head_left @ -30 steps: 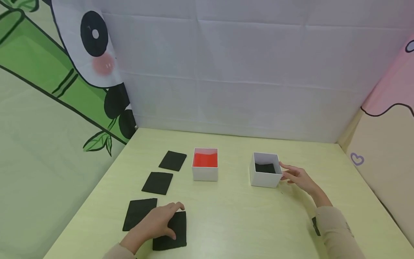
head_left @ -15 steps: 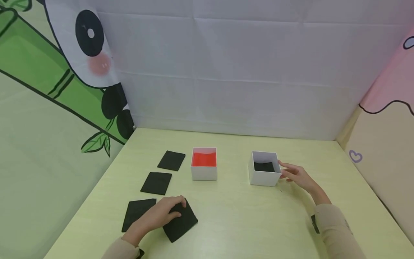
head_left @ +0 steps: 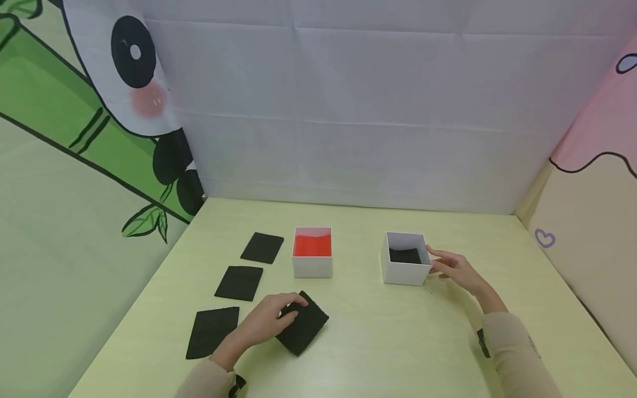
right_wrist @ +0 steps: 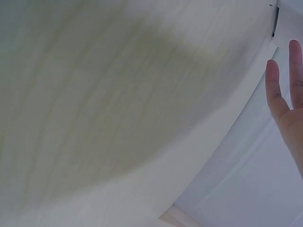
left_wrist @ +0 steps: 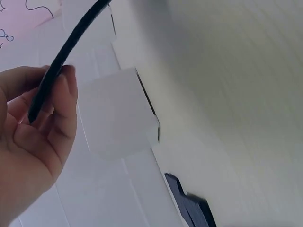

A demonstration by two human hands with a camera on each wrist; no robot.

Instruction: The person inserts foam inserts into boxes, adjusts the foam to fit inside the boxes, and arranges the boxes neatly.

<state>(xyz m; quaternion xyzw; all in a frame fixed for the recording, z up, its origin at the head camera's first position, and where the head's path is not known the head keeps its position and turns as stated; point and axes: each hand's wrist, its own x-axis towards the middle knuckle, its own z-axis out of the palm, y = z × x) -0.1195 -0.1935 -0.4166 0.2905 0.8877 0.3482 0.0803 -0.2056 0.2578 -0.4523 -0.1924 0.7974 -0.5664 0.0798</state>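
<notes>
Black square (head_left: 305, 326) is up off the table (head_left: 378, 348), in the left hand (head_left: 269, 319), pinched at its edge between thumb and fingers. Matte, even black, flat-faced, roughly four equal sides. Turned so one corner points away from the person, past the fingertips. Edges a bit rough to the eye. From the left wrist side it's nearly edge-on: a thin dark strip with a gentle bow, so not perfectly flat. Material I can't confirm; looks cloth- or felt-like.

Position: nearer the person than the left white box (head_left: 312, 268), well short of the right white box (head_left: 406, 274).

Right hand (head_left: 460, 273): fingers extended and relaxed, tips at the right wall of the right box, looks like contact. From the right wrist side just two fingers show, straight and spread apart.

Right box has a dark piece (head_left: 405, 256) in it, same black, partly hidden by the front wall. Left box has a bright red piece (head_left: 312, 246), also partly hidden.

Three more black squares lie flat on the left side, in a slanting row: far one (head_left: 262, 247), middle one (head_left: 239, 283), near one (head_left: 211, 331), just beside the left wrist.
</notes>
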